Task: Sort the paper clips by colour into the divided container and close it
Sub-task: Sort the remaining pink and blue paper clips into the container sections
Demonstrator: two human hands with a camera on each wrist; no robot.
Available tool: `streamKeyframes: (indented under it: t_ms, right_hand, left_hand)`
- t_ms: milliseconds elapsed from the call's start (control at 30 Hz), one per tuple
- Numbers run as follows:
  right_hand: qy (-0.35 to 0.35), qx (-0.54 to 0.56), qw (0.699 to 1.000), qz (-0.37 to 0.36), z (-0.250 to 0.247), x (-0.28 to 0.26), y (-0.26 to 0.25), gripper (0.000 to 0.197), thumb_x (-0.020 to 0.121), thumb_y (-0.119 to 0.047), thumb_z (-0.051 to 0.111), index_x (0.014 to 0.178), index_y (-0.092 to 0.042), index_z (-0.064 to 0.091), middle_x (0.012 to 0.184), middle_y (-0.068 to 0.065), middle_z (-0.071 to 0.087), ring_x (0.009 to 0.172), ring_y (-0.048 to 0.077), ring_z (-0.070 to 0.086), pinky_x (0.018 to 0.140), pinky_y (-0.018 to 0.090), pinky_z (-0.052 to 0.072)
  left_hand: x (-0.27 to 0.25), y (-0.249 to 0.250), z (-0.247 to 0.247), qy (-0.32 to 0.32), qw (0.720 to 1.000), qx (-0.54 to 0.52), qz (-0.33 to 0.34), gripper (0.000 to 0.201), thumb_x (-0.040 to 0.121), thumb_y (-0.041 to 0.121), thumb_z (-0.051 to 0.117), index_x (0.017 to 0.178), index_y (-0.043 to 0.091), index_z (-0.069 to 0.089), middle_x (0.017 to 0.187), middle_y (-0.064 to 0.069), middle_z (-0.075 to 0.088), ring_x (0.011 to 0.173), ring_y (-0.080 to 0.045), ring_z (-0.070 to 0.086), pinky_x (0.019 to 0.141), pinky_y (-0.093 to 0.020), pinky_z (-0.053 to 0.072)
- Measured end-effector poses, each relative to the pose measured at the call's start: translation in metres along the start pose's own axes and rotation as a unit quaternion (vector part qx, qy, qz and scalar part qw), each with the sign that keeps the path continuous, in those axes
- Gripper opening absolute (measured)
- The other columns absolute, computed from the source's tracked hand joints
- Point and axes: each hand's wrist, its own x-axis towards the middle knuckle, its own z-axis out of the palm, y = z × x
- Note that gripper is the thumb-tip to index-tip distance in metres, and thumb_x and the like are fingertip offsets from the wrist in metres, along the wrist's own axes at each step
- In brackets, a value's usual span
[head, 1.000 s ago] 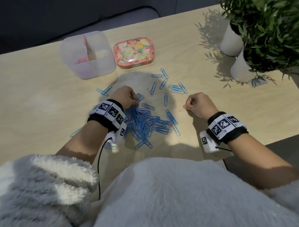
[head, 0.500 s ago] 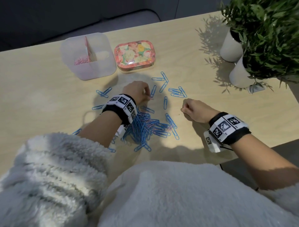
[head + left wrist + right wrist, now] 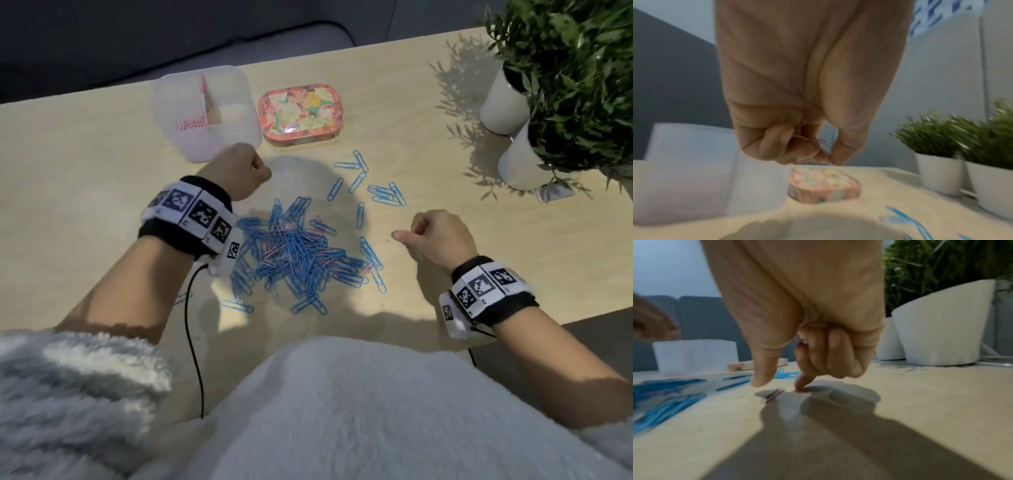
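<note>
1. Pale wooden tabletop (image 3: 85, 192) fills the head view, with a dark grey sofa (image 3: 171, 37) behind its far edge
2. Translucent square plastic container (image 3: 205, 113), open and split by an upright pink divider (image 3: 208, 101), stands at the far left; small pink paper clips (image 3: 190, 124) lie in its left compartment
3. Just beside it on the right lies a rounded tin lid with a pink floral print (image 3: 300, 115)
4. A loose heap of blue wire paper clips (image 3: 294, 257), with a few pink ones mixed in, lies in the middle of the table; single blue clips are scattered beyond it towards the lid
5. The person's left hand (image 3: 236, 174) hangs above the table near the container's front corner; the left wrist view shows thumb and curled fingers pinching a thin pink paper clip (image 3: 819, 141)
6. The right hand (image 3: 436, 236) sits right of the heap, most fingers curled in, forefinger tip (image 3: 800, 386) touching the tabletop and thumb pointing down; a small pinkish clip (image 3: 772, 395), blurred, lies on the table just under the thumb, and whether the thumb touches it I cannot tell
7. Two white pots with leafy green plants (image 3: 507, 102) stand at the far right
</note>
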Motion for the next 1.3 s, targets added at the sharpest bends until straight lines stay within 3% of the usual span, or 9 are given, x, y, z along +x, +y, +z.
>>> streamKeyframes:
  t_ms: [267, 400, 533, 633, 833, 900, 967, 1067, 1300]
  right_hand:
    - [-0.066, 0.063, 0.996, -0.019, 0.012, 0.006, -0.012, 0.031, 0.080, -0.016, 0.065, 0.054, -0.017, 0.048, 0.062, 0.006, 0.057, 0.064, 0.023, 0.049, 0.069, 0.031, 0.041]
    - [-0.127, 0.160, 0.978, -0.047, 0.001, 0.004, -0.031, 0.039, 0.087, -0.007, 0.055, 0.052, -0.013, 0.039, 0.053, 0.008, 0.046, 0.051, 0.020, 0.037, 0.054, 0.025, 0.037]
    - [-0.162, 0.287, 0.943, -0.048, -0.015, 0.014, -0.076, 0.028, 0.089, 0.010, 0.040, 0.068, -0.009, 0.047, 0.061, 0.012, 0.049, 0.045, 0.018, 0.044, 0.032, 0.012, 0.029]
    - [-0.182, 0.331, 0.924, -0.068, -0.020, 0.031, -0.119, 0.021, 0.090, 0.009, 0.040, 0.095, -0.003, 0.057, 0.059, 0.011, 0.054, 0.035, 0.007, 0.049, 0.034, 0.014, 0.035]
    - [-0.293, 0.460, 0.837, -0.047, -0.020, 0.056, -0.241, 0.017, 0.093, -0.001, 0.037, 0.089, -0.004, 0.054, 0.071, 0.008, 0.056, 0.050, 0.012, 0.057, 0.048, 0.020, 0.052]
    - [-0.305, 0.491, 0.816, -0.022, -0.013, 0.063, -0.278, 0.018, 0.094, -0.003, 0.038, 0.085, -0.002, 0.053, 0.074, 0.010, 0.057, 0.054, 0.015, 0.061, 0.053, 0.023, 0.055]
    - [-0.294, 0.498, 0.815, -0.021, -0.001, 0.072, -0.310, 0.024, 0.093, -0.002, 0.034, 0.077, -0.002, 0.051, 0.072, 0.012, 0.056, 0.060, 0.020, 0.058, 0.059, 0.026, 0.054]
    - [-0.280, 0.465, 0.839, -0.040, 0.017, 0.080, -0.346, 0.027, 0.091, 0.000, 0.030, 0.067, -0.011, 0.039, 0.065, 0.008, 0.041, 0.054, 0.019, 0.038, 0.055, 0.027, 0.038]
    - [-0.207, 0.316, 0.909, -0.176, 0.022, 0.060, -0.350, 0.025, 0.090, -0.011, 0.040, 0.066, -0.020, 0.040, 0.070, -0.002, 0.040, 0.062, 0.009, 0.039, 0.064, 0.025, 0.039]
  left_hand:
    - [0.018, -0.044, -0.075, 0.116, 0.981, -0.052, -0.148, 0.034, 0.087, 0.012, 0.044, 0.054, 0.007, 0.036, 0.063, -0.018, 0.045, 0.077, -0.036, 0.050, 0.065, -0.038, 0.039]
    - [0.045, -0.052, -0.083, 0.142, 0.972, -0.033, -0.187, 0.031, 0.086, 0.011, 0.046, 0.096, -0.017, 0.055, 0.113, -0.037, 0.057, 0.106, -0.045, 0.055, 0.087, -0.047, 0.047]
    - [0.065, -0.054, -0.079, 0.155, 0.966, -0.022, -0.204, 0.026, 0.085, 0.008, 0.049, 0.098, -0.012, 0.060, 0.107, -0.031, 0.063, 0.095, -0.043, 0.060, 0.074, -0.040, 0.046]
    - [0.071, -0.058, -0.074, 0.153, 0.964, -0.050, -0.210, 0.027, 0.083, 0.011, 0.052, 0.100, -0.006, 0.062, 0.105, -0.025, 0.066, 0.089, -0.039, 0.062, 0.070, -0.034, 0.044]
    - [0.061, -0.076, -0.073, 0.183, 0.945, -0.182, -0.199, 0.032, 0.089, 0.003, 0.036, 0.112, -0.002, 0.057, 0.118, -0.025, 0.057, 0.114, -0.036, 0.055, 0.092, -0.035, 0.044]
    - [0.044, -0.084, -0.069, 0.215, 0.917, -0.295, -0.163, 0.038, 0.089, 0.009, 0.037, 0.123, 0.002, 0.052, 0.123, -0.021, 0.057, 0.099, -0.032, 0.062, 0.096, -0.039, 0.049]
    - [0.021, -0.093, -0.058, 0.247, 0.893, -0.351, -0.135, 0.036, 0.086, 0.016, 0.041, 0.117, 0.007, 0.056, 0.112, -0.015, 0.061, 0.086, -0.026, 0.063, 0.090, -0.046, 0.053]
    - [-0.022, -0.102, -0.036, 0.258, 0.902, -0.330, -0.104, 0.035, 0.082, 0.014, 0.043, 0.113, 0.013, 0.057, 0.117, -0.009, 0.059, 0.102, -0.028, 0.060, 0.091, -0.050, 0.051]
    - [-0.091, -0.104, 0.024, 0.150, 0.965, -0.211, -0.040, 0.027, 0.092, 0.009, 0.045, 0.116, 0.014, 0.055, 0.121, -0.007, 0.050, 0.105, -0.019, 0.053, 0.086, -0.028, 0.044]
